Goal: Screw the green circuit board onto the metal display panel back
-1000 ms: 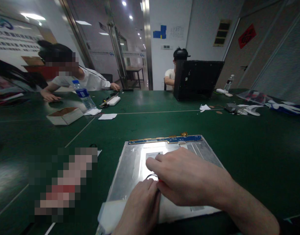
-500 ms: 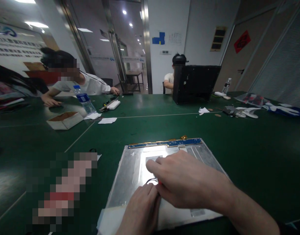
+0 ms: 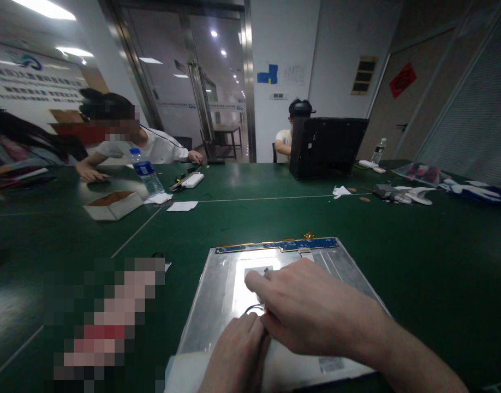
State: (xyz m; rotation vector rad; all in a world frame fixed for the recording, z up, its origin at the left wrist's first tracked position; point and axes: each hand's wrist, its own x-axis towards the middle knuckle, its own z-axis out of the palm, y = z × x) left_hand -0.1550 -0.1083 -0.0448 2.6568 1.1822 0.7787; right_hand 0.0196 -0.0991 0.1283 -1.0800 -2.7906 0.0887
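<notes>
A flat metal-backed display panel point(image 3: 212, 295) lies on the green table in front of me, with a narrow blue circuit board point(image 3: 250, 248) along its far edge. Over the panel's middle, my right hand point(image 3: 316, 305) is closed round a slim tool with a red-orange part point(image 3: 267, 309); most of it is hidden by the fingers. My left hand point(image 3: 236, 352) rests low on the panel against the right hand, fingers curled; what they hold, if anything, is hidden. A thin dark wire point(image 3: 254, 307) loops out between both hands.
Left of the panel lies a blurred-out item point(image 3: 117, 311). Farther off are an open box point(image 3: 113, 210), a water bottle point(image 3: 146, 172), a paper slip point(image 3: 182, 206), a black monitor-like case point(image 3: 330, 147) and gloves point(image 3: 410, 195). Other people sit across the table point(image 3: 242, 221).
The whole view has shifted slightly, so things sit a little lower in the picture. Both hands keep nearly the same place and grip on the panel.
</notes>
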